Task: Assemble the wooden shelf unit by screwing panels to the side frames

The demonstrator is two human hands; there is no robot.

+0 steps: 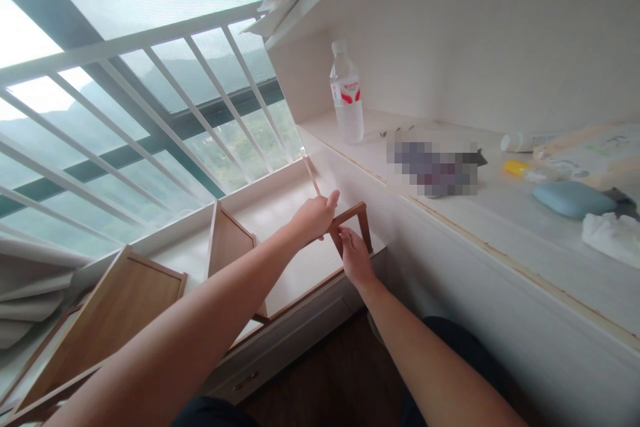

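A brown wooden frame piece (352,213) with slim bars stands at the near right end of the white window ledge. My left hand (316,217) is closed around a bar at its left side, thumb up. A thin wooden strip (313,177) rises beyond that hand; whether it joins the frame I cannot tell. Lower down, my right hand (356,257) grips a short bar of the same frame, its fingertips pinched against the wood. Left of my hands, a wooden panel with a raised rim (230,240) leans on the ledge.
A larger wooden panel (107,320) lies at the left by a grey curtain (35,287). White railings (150,60) guard the window. On the right shelf stand a water bottle (349,100), a blurred-out item (433,163), a blue-grey oval object (573,200) and white tissue (613,237).
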